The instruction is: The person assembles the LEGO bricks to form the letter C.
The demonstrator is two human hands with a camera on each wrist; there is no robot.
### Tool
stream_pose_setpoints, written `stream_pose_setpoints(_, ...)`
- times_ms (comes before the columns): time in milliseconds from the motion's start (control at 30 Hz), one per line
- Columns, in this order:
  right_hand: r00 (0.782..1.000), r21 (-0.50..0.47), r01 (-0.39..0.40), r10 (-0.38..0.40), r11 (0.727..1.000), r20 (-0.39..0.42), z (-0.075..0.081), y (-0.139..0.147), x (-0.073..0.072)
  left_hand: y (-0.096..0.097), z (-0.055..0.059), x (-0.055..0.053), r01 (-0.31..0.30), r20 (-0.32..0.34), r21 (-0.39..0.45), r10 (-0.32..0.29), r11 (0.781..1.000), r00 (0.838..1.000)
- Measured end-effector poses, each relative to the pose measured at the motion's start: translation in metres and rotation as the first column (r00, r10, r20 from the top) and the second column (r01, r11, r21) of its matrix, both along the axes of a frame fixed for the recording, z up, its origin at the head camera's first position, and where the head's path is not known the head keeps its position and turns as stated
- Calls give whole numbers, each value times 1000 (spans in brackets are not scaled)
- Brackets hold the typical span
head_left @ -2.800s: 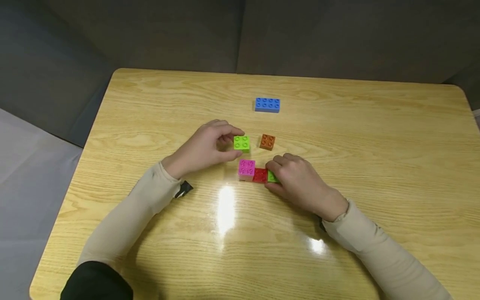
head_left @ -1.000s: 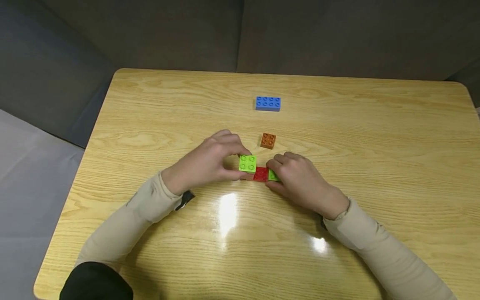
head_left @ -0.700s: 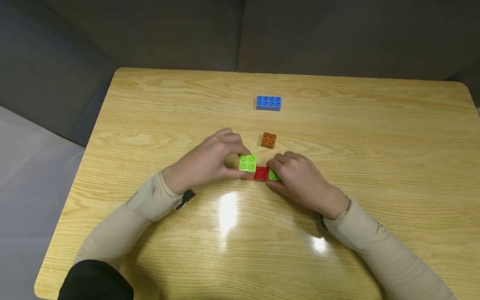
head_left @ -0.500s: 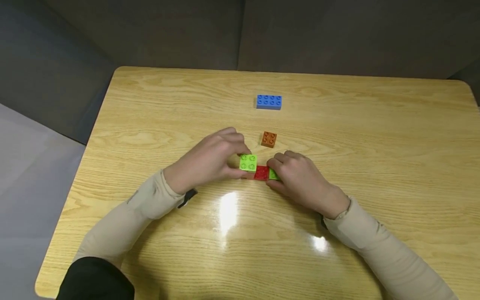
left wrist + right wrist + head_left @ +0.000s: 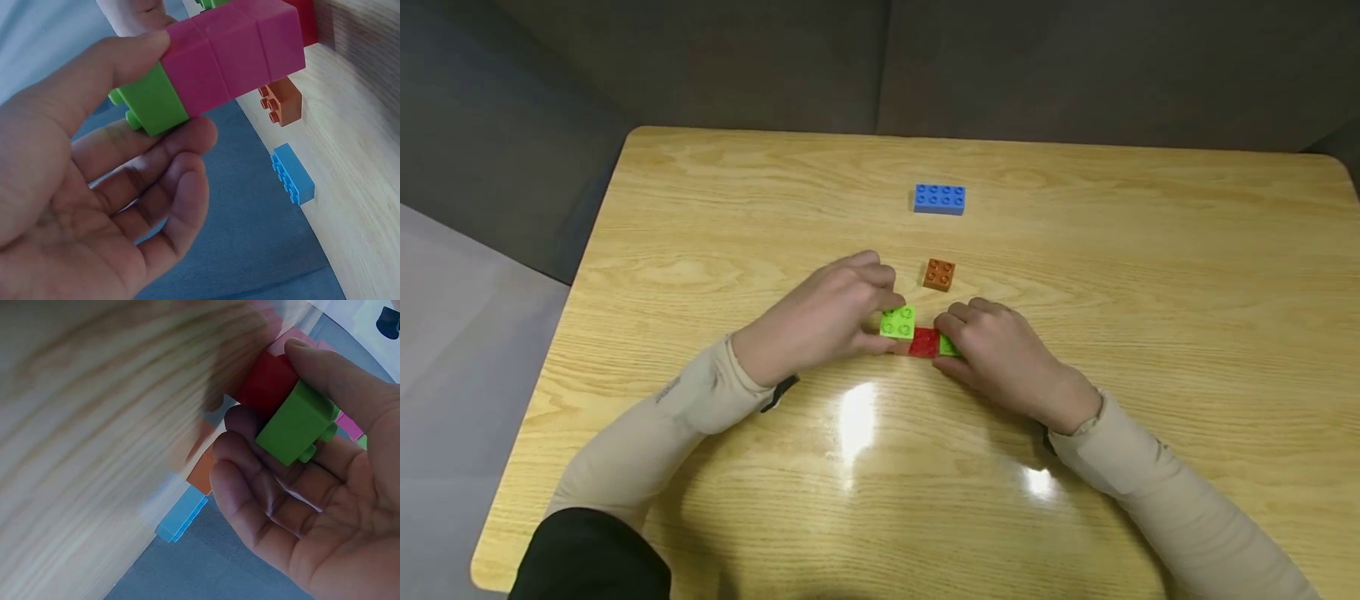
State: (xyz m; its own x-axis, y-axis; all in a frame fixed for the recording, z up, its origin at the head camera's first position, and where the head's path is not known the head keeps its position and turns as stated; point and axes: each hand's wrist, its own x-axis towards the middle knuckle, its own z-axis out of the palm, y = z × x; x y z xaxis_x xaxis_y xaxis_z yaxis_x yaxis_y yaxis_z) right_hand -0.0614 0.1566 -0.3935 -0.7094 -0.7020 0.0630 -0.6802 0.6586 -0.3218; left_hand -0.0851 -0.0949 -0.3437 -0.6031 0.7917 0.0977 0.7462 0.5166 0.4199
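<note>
My left hand (image 5: 823, 321) pinches a lime green building brick (image 5: 898, 322) between thumb and fingers. This brick sits on top of a stack of pink bricks (image 5: 231, 53), whose seams show from the side in the left wrist view. A red brick (image 5: 924, 342) lies low against the right side of the stack. On the red brick stands a second green brick (image 5: 297, 422), which my right hand (image 5: 1000, 354) grips from the right, its thumb near the red brick. In the head view that hand covers most of this second green brick.
Behind the hands, an orange-brown brick (image 5: 939, 274) with two rows of studs rests on the wooden table (image 5: 1112, 250). Farther back lies a longer blue brick (image 5: 939, 199). Grey partition panels (image 5: 737, 67) stand along the table's far edge.
The left hand has carried the lime green brick toward me and onto the pink stack. Lately its index finger has slid slightly over the studs. The right hand keeps its grip in place.
</note>
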Motion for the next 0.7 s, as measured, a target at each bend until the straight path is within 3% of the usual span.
stream_pose_setpoints(133, 1000, 7, 1, -1, 1000, -5, 1, 1, -1, 0, 0, 0, -6, 12, 11, 6, 1000, 1000)
stream_pose_setpoints(400, 1000, 12, 7, -7, 1000, -8, 3, 2, -1, -4, -7, 0, -63, 108, 86, 53, 994, 993)
stream_pose_setpoints(700, 1000, -3, 15, -15, 1000, 14, 0, 0, 0, -11, -19, -3, -120, 274, 172, 70, 978, 959)
